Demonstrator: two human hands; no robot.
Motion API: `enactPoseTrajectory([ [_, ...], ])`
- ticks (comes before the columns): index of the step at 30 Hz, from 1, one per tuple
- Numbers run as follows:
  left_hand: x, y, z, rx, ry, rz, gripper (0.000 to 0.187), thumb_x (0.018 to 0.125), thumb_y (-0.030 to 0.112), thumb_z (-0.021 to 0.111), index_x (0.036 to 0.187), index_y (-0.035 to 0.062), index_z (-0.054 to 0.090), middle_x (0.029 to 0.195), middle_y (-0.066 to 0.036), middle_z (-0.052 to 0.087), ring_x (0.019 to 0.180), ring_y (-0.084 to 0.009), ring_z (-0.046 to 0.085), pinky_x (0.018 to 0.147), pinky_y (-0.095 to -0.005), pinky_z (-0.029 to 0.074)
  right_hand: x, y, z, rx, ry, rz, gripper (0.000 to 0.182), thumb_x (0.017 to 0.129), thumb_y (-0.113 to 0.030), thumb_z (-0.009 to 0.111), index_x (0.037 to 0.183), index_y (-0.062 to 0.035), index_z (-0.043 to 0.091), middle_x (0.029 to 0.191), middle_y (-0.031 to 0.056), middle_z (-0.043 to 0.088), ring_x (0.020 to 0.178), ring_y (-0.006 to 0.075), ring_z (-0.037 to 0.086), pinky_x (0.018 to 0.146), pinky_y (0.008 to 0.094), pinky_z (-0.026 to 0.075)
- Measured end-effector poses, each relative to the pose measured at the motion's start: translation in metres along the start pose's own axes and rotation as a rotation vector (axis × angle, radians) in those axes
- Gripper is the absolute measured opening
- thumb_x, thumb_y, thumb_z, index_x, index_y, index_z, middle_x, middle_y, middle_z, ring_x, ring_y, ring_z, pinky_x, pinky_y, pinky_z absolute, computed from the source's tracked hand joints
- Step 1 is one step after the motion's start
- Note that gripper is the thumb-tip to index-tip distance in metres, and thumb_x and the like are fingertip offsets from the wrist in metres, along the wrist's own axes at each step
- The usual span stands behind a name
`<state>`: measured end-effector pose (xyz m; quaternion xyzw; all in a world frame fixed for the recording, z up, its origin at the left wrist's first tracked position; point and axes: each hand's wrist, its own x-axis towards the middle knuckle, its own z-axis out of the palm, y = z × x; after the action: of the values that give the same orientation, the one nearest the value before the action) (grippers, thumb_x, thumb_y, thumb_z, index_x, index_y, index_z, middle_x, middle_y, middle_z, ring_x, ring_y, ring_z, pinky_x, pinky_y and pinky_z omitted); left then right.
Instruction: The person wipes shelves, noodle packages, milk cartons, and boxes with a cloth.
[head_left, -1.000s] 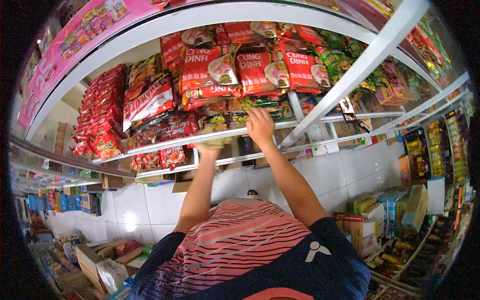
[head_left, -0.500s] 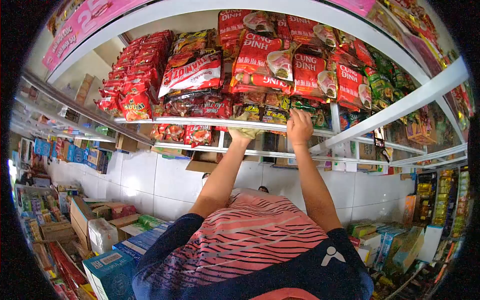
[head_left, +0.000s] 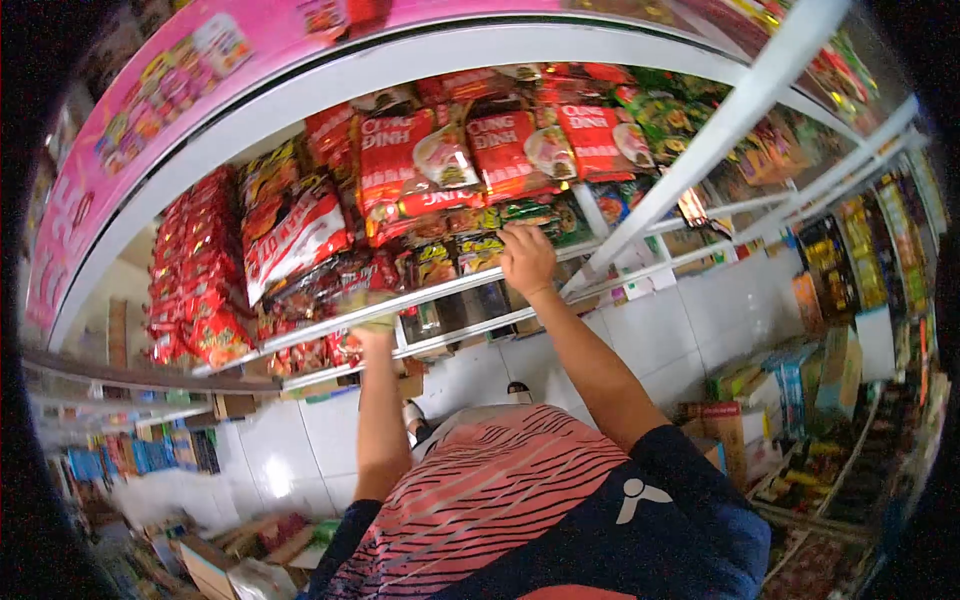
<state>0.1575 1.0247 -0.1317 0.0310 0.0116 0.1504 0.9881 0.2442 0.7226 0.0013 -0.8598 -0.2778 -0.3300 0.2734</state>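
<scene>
Cloth (head_left: 378, 312), yellowish and blurred, sits on the white rail (head_left: 450, 288) left of the frame's centre, right at the fingers of the left hand (head_left: 372, 334), the nearer one; how tightly they close on it I can't tell. The rail's long axis slants from lower left towards upper right, and well apart along it, near the frame's centre, the right hand (head_left: 528, 262) hooks bent fingers over the edge. Red packets (head_left: 410, 160) crowd the shelf beyond.
</scene>
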Motion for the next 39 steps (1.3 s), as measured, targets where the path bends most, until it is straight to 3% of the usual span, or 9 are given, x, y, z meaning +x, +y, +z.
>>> enactPoseTrajectory([
  [3, -0.009, -0.074, 0.051, -0.467, -0.023, -0.195, 0.037, 0.076, 0.052, 0.048, 0.058, 0.0197, 0.046, 0.051, 0.004, 0.042, 0.051, -0.0192, 0.043, 0.065, -0.0460, 0.042, 0.001, -0.004, -0.005, -0.014, -0.018, 0.027, 0.024, 0.066, -0.012, 0.051, 0.088, -0.0060, 0.059, 0.094, 0.0064, 0.056, 0.089, 0.0263, 0.050, 0.081, 0.0378, 0.042],
  [12, -0.038, 0.037, 0.025, 0.223, 0.056, 0.038, 0.045, 0.074, 0.053, 0.045, 0.087, 0.0119, 0.055, 0.092, -0.006, 0.056, 0.092, -0.0321, 0.047, 0.081, -0.0543, 0.037, 0.002, -0.006, -0.008, -0.006, -0.026, 0.036, 0.024, 0.065, -0.012, 0.052, 0.088, -0.0058, 0.058, 0.091, 0.0069, 0.054, 0.086, 0.0257, 0.050, 0.078, 0.0370, 0.042],
  [14, -0.042, 0.057, 0.057, 0.144, 0.611, 0.340, 0.047, 0.075, 0.051, 0.041, 0.088, 0.0087, 0.056, 0.089, -0.009, 0.057, 0.091, -0.0328, 0.047, 0.079, -0.0538, 0.038, 0.004, -0.005, -0.008, -0.011, -0.032, 0.005, 0.024, 0.066, -0.013, 0.053, 0.088, -0.0062, 0.058, 0.091, 0.0066, 0.054, 0.086, 0.0251, 0.050, 0.078, 0.0369, 0.042],
  [20, -0.025, -0.016, 0.055, 0.113, 0.406, 0.162, 0.032, 0.084, 0.040, 0.037, 0.061, 0.0197, 0.047, 0.048, 0.002, 0.036, 0.044, -0.0146, 0.034, 0.061, -0.0422, 0.039, -0.009, -0.004, -0.023, 0.255, 0.162, 0.281, 0.016, 0.068, 0.001, 0.053, 0.081, -0.0069, 0.059, 0.093, 0.0066, 0.057, 0.094, 0.0242, 0.051, 0.087, 0.0343, 0.037],
  [24, -0.025, 0.001, 0.064, 0.065, 0.552, 0.256, 0.031, 0.080, 0.047, 0.037, 0.074, 0.0193, 0.050, 0.067, 0.000, 0.050, 0.061, -0.0219, 0.046, 0.061, -0.0468, 0.041, -0.072, 0.074, -0.066, 0.213, 0.404, 0.425, 0.006, 0.073, -0.001, 0.054, 0.078, -0.0013, 0.057, 0.085, 0.0095, 0.057, 0.085, 0.0235, 0.052, 0.082, 0.0345, 0.039],
  [25, -0.028, 0.031, 0.044, 0.071, 0.167, 0.228, 0.036, 0.081, 0.050, 0.035, 0.075, 0.0179, 0.050, 0.073, -0.003, 0.051, 0.065, -0.0234, 0.047, 0.063, -0.0488, 0.042, -0.082, 0.099, -0.085, 0.297, 0.383, 0.509, 0.007, 0.073, 0.000, 0.053, 0.079, -0.0008, 0.057, 0.080, 0.0090, 0.058, 0.078, 0.0214, 0.053, 0.076, 0.0318, 0.042],
  [35, -0.033, 0.132, 0.013, -0.066, 0.373, 0.521, 0.068, 0.079, 0.063, 0.015, 0.092, 0.0082, 0.053, 0.089, -0.016, 0.053, 0.081, -0.0338, 0.049, 0.074, -0.0532, 0.041, -0.005, 0.246, -0.126, -0.792, -0.022, 0.871, 0.044, 0.078, -0.040, 0.051, 0.111, -0.0108, 0.054, 0.108, 0.0139, 0.055, 0.109, 0.0325, 0.041, 0.091, 0.0453, 0.031],
  [38, -0.037, 0.107, -0.012, -0.018, -0.115, 0.391, 0.070, 0.080, 0.065, 0.016, 0.111, 0.0102, 0.046, 0.102, -0.013, 0.053, 0.088, -0.0330, 0.051, 0.078, -0.0495, 0.043, -0.005, 0.296, -0.111, -0.758, -0.007, 0.338, 0.044, 0.077, -0.033, 0.053, 0.111, -0.0059, 0.050, 0.096, 0.0148, 0.059, 0.093, 0.0335, 0.052, 0.082, 0.0440, 0.039],
  [39, -0.040, 0.098, 0.019, 0.028, 0.198, 0.447, 0.070, 0.080, 0.065, 0.016, 0.111, 0.0103, 0.046, 0.102, -0.014, 0.053, 0.087, -0.0330, 0.051, 0.077, -0.0492, 0.044, -0.016, 0.344, -0.094, -0.531, 0.144, 0.155, 0.033, 0.077, -0.024, 0.052, 0.102, -0.0014, 0.053, 0.086, 0.0135, 0.059, 0.076, 0.0283, 0.055, 0.073, 0.0415, 0.043],
])
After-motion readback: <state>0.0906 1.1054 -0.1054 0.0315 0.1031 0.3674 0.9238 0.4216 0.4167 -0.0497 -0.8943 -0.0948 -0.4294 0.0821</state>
